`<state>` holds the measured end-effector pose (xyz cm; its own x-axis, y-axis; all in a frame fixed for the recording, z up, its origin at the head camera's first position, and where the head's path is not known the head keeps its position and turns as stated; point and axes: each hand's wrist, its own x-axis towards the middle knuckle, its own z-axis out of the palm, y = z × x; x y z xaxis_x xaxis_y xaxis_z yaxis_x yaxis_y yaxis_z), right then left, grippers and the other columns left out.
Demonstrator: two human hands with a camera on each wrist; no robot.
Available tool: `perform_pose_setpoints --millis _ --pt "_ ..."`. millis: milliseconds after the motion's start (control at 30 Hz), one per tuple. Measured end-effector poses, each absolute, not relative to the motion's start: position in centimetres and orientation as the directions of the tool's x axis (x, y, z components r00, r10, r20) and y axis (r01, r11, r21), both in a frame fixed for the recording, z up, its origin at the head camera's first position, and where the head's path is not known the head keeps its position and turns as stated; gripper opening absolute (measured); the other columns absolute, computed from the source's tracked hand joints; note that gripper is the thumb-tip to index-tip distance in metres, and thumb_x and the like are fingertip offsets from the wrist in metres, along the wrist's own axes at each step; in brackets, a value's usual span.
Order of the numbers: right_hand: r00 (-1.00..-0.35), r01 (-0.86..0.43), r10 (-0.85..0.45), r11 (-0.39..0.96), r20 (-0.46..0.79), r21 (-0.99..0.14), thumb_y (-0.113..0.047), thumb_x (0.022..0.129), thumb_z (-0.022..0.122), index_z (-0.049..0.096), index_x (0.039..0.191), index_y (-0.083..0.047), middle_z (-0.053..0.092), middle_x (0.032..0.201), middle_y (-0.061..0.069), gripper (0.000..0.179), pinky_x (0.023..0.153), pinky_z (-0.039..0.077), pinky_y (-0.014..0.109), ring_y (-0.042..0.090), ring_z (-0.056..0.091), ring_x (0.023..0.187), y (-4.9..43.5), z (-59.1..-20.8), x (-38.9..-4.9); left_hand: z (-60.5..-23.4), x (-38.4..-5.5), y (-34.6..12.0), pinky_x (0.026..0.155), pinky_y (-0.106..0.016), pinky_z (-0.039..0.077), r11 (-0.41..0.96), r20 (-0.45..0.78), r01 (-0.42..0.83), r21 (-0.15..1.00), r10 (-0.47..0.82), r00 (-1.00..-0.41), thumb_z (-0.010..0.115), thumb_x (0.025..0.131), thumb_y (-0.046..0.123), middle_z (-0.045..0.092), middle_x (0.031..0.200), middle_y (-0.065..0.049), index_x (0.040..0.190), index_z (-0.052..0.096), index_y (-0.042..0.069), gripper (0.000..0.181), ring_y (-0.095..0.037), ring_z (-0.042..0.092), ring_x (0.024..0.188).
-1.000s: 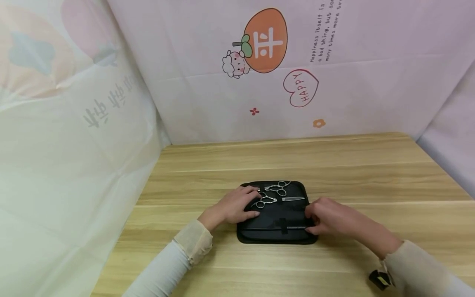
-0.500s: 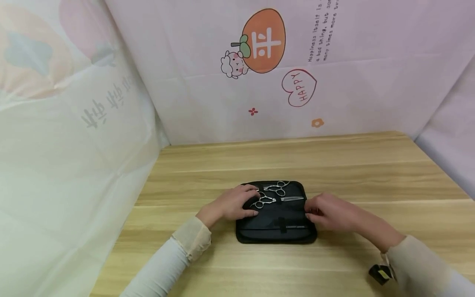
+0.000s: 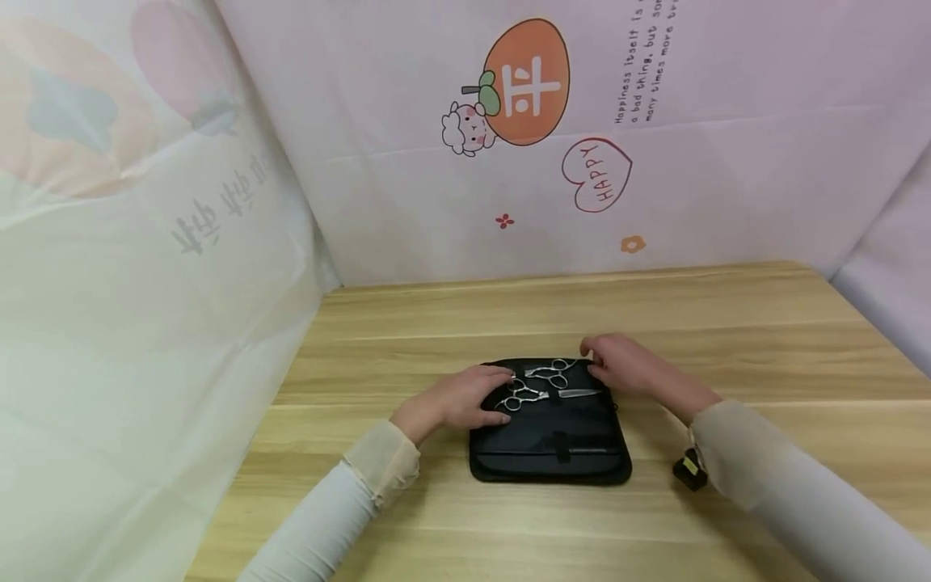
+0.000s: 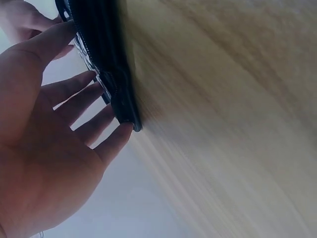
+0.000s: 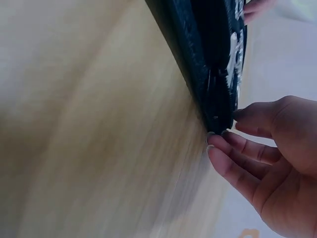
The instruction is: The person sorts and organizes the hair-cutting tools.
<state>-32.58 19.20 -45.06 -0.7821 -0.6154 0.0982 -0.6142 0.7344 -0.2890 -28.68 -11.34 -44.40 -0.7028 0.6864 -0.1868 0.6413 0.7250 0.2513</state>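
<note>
A black scissor case (image 3: 509, 436) lies spread on the table. In its far half are two pairs of silver hairdressing scissors, the upper pair (image 3: 538, 373) and the lower pair (image 3: 537, 395), with straps over them. My left hand (image 3: 465, 398) rests at the left edge of the case, its fingers spread along that edge in the left wrist view. At the far right corner is my right hand (image 3: 621, 362). In the right wrist view its thumb (image 5: 255, 116) touches the inner side of the corner, while the straight fingertips meet the corner's tip.
Wood-grain table (image 3: 407, 525) surrounds the case on all sides. A printed white cloth (image 3: 393, 202) hangs behind the far edge, and another cloth (image 3: 240, 323) hangs along the left. A small black device (image 3: 689, 469) is attached at my right wrist.
My right hand has moved from the right edge of the case up to its far right corner. The left hand stays in place on the left side. The case still lies spread.
</note>
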Motion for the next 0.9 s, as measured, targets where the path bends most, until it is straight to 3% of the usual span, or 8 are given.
perform_pose_setpoints --millis 267,467,700,900 --pt "-0.788 -0.608 -0.614 0.763 0.047 -0.22 0.0 0.094 0.065 0.065 0.095 -0.001 0.069 0.09 0.01 0.002 0.076 0.055 0.046 0.026 0.066 0.083 18.2 -45.8 -33.8 -44.5 -28.6 -11.6 0.12 -0.036 0.031 0.718 -0.171 0.645 0.262 0.692 -0.701 0.068 0.099 0.039 0.043 0.159 -0.007 0.148 0.051 0.007 0.061 -0.024 0.04 0.147" --pt "-0.801 -0.591 -0.598 0.786 0.02 -0.181 -0.005 0.099 0.061 0.06 0.092 -0.007 0.062 0.082 0.003 0.008 0.068 0.052 0.043 0.019 0.058 0.072 17.8 -45.4 -33.4 -44.6 -28.6 -11.7 0.12 -0.038 0.032 0.718 -0.169 0.652 0.244 0.694 -0.7 0.067 0.098 0.041 0.042 0.16 -0.006 0.147 0.053 0.011 0.058 -0.025 0.04 0.146" --pt "-0.795 -0.599 -0.606 0.789 -0.016 -0.137 0.0 0.1 0.052 0.049 0.093 -0.003 0.049 0.068 0.003 0.008 0.06 0.049 0.04 0.02 0.048 0.06 18.0 -45.1 -33.2 -44.7 -28.5 -11.4 0.119 -0.04 0.033 0.719 -0.169 0.659 0.221 0.693 -0.701 0.065 0.1 0.044 0.04 0.161 -0.006 0.143 0.056 0.016 0.052 -0.025 0.038 0.147" --pt "-0.786 -0.616 -0.617 0.778 0.034 -0.124 0.002 0.098 0.053 0.049 0.096 0.0 0.05 0.069 0.003 0.005 0.061 0.051 0.042 0.02 0.052 0.062 18.1 -45.4 -32.8 -44.6 -28.8 -11.8 0.117 -0.042 0.035 0.701 -0.12 0.641 0.312 0.698 -0.706 0.067 0.099 0.037 0.046 0.154 -0.01 0.14 0.057 0.012 0.049 -0.028 0.043 0.142"
